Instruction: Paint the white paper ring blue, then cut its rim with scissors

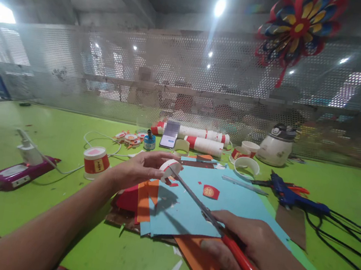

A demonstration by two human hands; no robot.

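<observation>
My left hand [146, 168] is closed on a cut-down piece of paper cup [168, 169], white with a round face and a thin red line. My right hand [245, 243] grips a pair of long scissors [203, 209] with red handles. The scissor tips touch the white face of the cup piece. Under both hands lie sheets of light blue paper [183, 222] and orange paper [203, 262]. A red cut-out with a gold emblem [210, 192] rests on the blue sheet, with small scraps around it.
A red and white paper cup [95, 162] stands upside down at left, near a purple power strip [21, 174] with a cable. To the right lie a blue glue gun [294, 196] and black cords. Behind are a phone [170, 135], paper-cup tubes [204, 146] and a bottle [276, 145].
</observation>
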